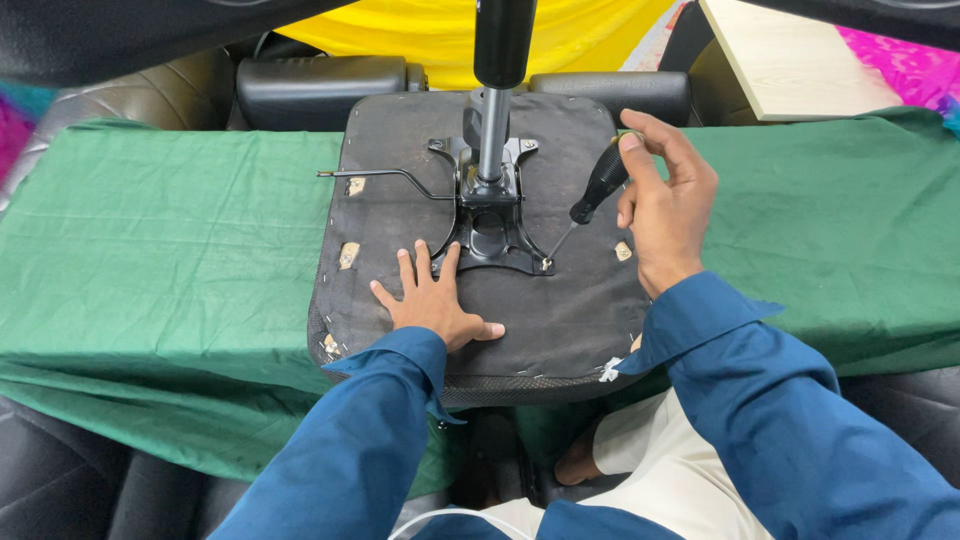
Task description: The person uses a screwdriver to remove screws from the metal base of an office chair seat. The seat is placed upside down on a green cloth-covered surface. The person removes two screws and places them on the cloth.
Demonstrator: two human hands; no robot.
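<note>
I have the right hand [668, 205] closed around the screwdriver [594, 190], its tip at a screw on the metal plate [490, 235] of the upturned chair seat [560, 310], which lies on the green cloth [160, 230] over the bench. My left hand [432, 300] is flat and open, pressing the seat. If the slanted tip slips out, it may skid towards those fingers.
</note>
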